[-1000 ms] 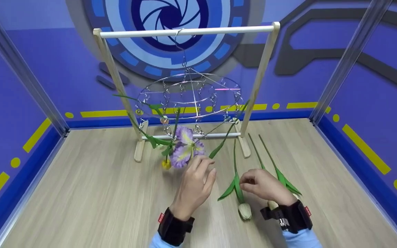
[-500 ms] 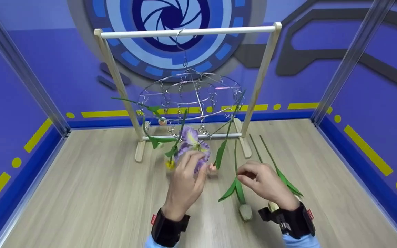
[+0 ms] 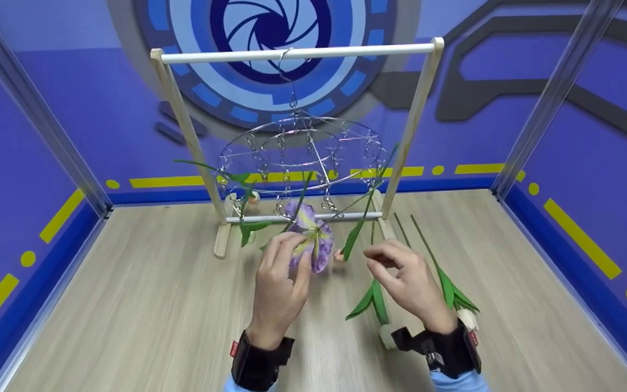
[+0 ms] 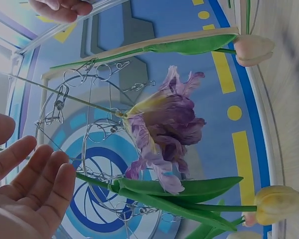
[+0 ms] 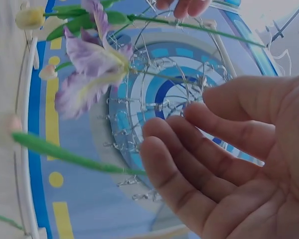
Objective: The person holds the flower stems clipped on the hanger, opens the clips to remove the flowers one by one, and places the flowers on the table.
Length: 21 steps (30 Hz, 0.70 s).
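Blue walls (image 3: pixel 90 109) enclose a table (image 3: pixel 155 316) where the flower (image 3: pixel 321 250) hangs on the near side of the hanger (image 3: pixel 320 158), between the left hand (image 3: pixel 278 277) and right hand (image 3: pixel 409 277). Both hands are half curled, loose, apparently holding nothing. Should a knuckle brush the flower, the hanger might swing and jolt it loose; dropping the right hand could shove the tulips (image 3: pixel 447 287) lying near right.
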Motion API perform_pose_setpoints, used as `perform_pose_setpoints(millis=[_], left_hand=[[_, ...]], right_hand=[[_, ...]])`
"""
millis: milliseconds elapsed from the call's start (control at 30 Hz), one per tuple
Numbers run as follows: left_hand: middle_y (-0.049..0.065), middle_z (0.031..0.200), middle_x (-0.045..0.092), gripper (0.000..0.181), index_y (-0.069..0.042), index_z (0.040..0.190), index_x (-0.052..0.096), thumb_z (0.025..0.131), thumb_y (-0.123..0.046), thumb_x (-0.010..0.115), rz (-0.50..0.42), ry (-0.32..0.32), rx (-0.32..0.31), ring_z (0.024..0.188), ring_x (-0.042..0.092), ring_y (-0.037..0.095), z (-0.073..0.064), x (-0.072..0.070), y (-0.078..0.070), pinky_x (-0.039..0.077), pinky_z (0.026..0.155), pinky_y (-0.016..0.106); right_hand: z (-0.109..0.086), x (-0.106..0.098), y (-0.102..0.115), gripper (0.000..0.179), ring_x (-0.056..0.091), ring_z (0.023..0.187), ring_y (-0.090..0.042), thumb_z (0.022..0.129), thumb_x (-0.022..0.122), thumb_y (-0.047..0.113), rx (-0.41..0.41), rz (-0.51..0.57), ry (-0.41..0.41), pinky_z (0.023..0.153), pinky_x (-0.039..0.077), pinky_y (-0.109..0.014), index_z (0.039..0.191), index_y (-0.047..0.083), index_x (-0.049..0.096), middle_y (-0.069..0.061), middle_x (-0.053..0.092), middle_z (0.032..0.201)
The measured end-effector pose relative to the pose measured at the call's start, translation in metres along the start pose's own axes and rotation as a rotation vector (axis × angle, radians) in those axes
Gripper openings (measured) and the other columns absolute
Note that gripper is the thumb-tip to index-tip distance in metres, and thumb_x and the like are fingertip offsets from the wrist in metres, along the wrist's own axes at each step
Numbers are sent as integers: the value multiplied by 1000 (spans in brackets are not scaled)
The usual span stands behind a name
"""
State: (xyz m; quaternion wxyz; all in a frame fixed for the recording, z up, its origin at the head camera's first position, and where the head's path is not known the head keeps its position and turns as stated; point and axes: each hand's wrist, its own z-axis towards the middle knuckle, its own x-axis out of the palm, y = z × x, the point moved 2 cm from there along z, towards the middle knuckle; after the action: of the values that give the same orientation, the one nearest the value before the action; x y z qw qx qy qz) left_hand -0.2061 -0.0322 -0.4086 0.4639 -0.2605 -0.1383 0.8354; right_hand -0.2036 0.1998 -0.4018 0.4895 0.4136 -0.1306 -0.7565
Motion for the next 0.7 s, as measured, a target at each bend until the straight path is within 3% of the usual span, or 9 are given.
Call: perform_pose_setpoints(millis=[167,400,533,700], left_hand=[[14,116,64,24,2,115,68,92,3,66,16,-89,-19,106,64,27,2,-5,2,55,91,42],[18,119,61,25,5,117,66,92,3,63,69,-208,-113,106,61,27,2,-13,14,55,86,42],[22,125,57,30,7,122,61,92,3,63,63,-236,-177,106,56,28,2,-15,24,52,85,42],[25,135,51,40,7,131,55,93,2,63,12,-239,-281,117,54,34,1,-16,34,49,93,50]], right_hand=[[4,12,6,22,68,89,-11,92,69,-9,-37,59,-59,78,56,-20,109,6,74,-4,72,102],[9,32,10,23,70,92,-20,96,66,-6,-84,139,-70,82,57,-22,117,3,72,-9,71,109],[15,43,13,23,71,91,-24,95,66,-8,-90,167,-57,80,59,-24,116,-2,71,-12,71,109],[20,57,15,23,72,89,-28,94,65,-10,-90,207,-12,78,60,-28,116,-5,70,-18,71,107]])
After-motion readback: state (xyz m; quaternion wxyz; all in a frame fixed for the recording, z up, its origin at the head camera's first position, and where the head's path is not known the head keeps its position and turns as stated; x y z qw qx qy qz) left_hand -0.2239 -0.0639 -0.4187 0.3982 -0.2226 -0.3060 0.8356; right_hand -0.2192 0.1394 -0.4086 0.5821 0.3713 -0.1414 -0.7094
